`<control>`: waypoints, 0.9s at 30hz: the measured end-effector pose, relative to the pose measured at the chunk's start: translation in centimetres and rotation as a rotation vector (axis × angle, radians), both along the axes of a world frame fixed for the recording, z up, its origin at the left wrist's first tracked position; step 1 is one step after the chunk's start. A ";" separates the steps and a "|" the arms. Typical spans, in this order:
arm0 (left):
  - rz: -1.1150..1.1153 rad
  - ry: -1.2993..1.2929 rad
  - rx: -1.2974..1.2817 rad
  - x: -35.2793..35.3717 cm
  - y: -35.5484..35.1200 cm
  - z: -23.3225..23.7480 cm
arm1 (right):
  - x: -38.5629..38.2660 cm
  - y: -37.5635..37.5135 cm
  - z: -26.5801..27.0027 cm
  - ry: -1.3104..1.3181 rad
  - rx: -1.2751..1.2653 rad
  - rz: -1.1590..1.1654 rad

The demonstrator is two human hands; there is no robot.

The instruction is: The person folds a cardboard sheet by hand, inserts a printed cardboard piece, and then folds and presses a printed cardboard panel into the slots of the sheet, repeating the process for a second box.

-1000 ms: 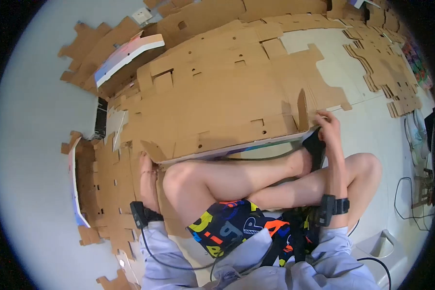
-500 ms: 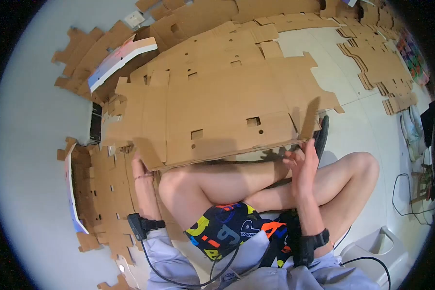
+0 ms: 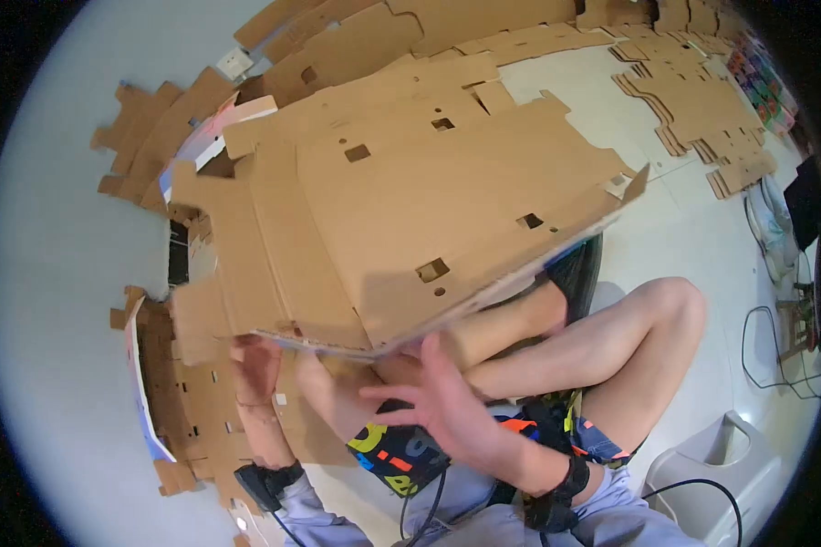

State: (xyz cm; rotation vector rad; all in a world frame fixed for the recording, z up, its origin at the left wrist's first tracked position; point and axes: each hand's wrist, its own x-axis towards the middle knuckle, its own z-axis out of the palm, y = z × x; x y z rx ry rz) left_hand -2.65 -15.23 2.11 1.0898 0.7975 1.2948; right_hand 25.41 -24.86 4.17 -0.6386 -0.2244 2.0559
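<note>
A large flat die-cut cardboard sheet (image 3: 410,201) is lifted and tilted over my crossed bare legs (image 3: 602,337). My left hand (image 3: 255,365) grips its near left edge from below. Just under the sheet's near edge, my right hand (image 3: 438,392) is spread with the fingers apart, holding nothing. Both wrists carry black bands with cables.
More cardboard blanks lie stacked on the floor at the left (image 3: 192,410), along the back (image 3: 383,36) and at the far right (image 3: 702,100). A white-edged printed board (image 3: 210,137) leans at the back left. A white stool (image 3: 721,465) and cables (image 3: 775,346) sit at the right.
The sheet has been raised off the floor and swung up toward me. My right hand left the sheet's right flap and moved in under its near edge, fingers spread.
</note>
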 end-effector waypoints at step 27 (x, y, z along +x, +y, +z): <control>-0.174 0.599 -0.564 2.3 10.2 -0.7 | -2.5 3.7 -5.9 -0.308 -0.040 -0.258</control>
